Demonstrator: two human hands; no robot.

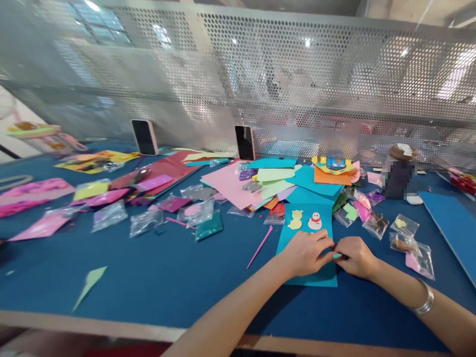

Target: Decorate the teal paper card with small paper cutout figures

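A blue sheet of card (pixel 310 278) lies upright before me on the table, with a pale yellow animal figure (pixel 296 220) and a white snowman with a red scarf (pixel 315 221) on its upper part. My left hand (pixel 307 252) rests over the middle of the card, fingers bent and thumb pinched toward the right. Close against it, at the card's right edge, my right hand (pixel 357 257) is closed. Between their fingertips shows a small mint-green piece (pixel 337 256), possibly clay; the fingers partly hide it. A thin pink stick tool (pixel 260 247) lies left of the card.
Coloured paper sheets (pixel 226 186) are heaped behind the card. Clear bags of coloured clay (pixel 419 260) lie on both sides. Two phones (pixel 244 143) (pixel 145 137) lean on a perforated metal screen (pixel 297 84). A lidded cup (pixel 399 173) stands right; a green paper scrap (pixel 90 285) lies front left.
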